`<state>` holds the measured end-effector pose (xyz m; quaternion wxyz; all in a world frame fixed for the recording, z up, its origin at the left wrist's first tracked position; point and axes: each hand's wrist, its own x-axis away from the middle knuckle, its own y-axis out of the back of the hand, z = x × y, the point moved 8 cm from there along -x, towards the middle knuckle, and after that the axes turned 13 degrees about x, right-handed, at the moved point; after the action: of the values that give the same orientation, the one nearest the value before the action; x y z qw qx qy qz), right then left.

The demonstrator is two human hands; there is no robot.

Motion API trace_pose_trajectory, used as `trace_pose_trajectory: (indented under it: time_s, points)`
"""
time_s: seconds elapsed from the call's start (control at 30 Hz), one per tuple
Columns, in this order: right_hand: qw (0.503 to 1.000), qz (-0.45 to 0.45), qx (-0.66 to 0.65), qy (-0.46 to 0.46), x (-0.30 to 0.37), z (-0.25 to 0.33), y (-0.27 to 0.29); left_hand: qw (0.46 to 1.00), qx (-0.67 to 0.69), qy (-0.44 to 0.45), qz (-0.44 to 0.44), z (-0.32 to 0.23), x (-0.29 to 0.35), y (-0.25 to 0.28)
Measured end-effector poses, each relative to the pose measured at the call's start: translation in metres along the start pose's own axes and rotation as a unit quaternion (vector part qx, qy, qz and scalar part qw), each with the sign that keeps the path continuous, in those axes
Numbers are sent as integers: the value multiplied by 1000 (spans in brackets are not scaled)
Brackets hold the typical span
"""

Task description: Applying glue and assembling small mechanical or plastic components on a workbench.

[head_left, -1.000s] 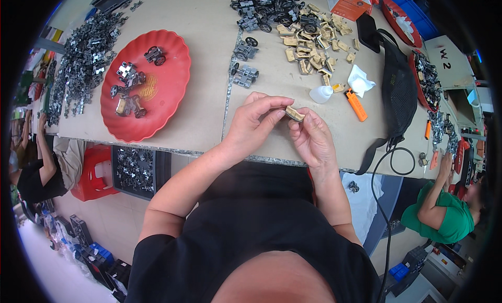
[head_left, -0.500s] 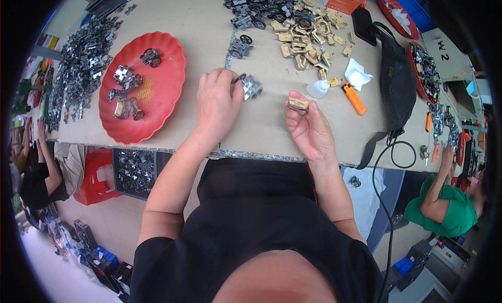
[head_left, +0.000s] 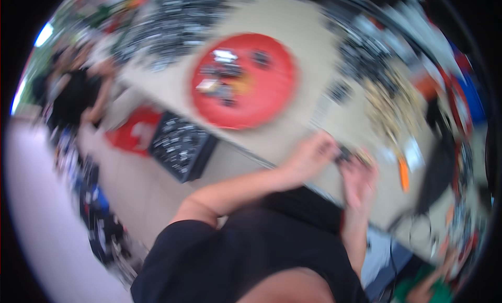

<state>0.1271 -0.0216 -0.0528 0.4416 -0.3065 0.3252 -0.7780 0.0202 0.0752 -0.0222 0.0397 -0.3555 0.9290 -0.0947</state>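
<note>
The view is smeared by motion. Close together near the table's front edge are my left hand (head_left: pixel 307 159) and my right hand (head_left: pixel 358 180). Between them, at my left fingertips, is a small dark metal vehicle chassis (head_left: pixel 343 154) with its outline blurred. A tan body piece (head_left: pixel 364 157) sits in the fingers of my right hand. Whether the two parts touch cannot be made out. Left of my hands, a scalloped red plate (head_left: pixel 269 102) carries several small metal assemblies (head_left: pixel 225 68). One more dark chassis (head_left: pixel 339 90) lies on the table beyond my hands.
Tan pieces (head_left: pixel 389 107) lie heaped at the right, beside a pile of dark assemblies (head_left: pixel 366 55). An orange tool (head_left: pixel 403 173) and a black bag (head_left: pixel 436 172) are nearer. Grey metal parts (head_left: pixel 172 28) cover the far left. Below stands a dark bin (head_left: pixel 180 146); people sit on either side.
The whole view has swung left, so the plate and bin appear farther right. My hands have come together, bringing the chassis close to the tan piece.
</note>
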Motion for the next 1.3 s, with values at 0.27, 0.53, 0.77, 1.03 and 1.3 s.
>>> trace_pose_trajectory:
  time_s: [0.27,0.53,0.77,1.03,1.3]
  points:
    - [998,45,-32,0,2,1,-21,961,245,108,69,15,5,-4]
    - [999,38,-1,14,-13,1,-25,921,360,101,113,6,3,3]
    - [999,22,26,12,-23,-6,-34,914,383,77,109,-5,7,19]
    - [998,21,56,-6,-27,-12,-40,897,418,75,119,-1,13,24]
    - [995,79,69,0,-24,-25,-50,907,404,89,81,-4,22,26]
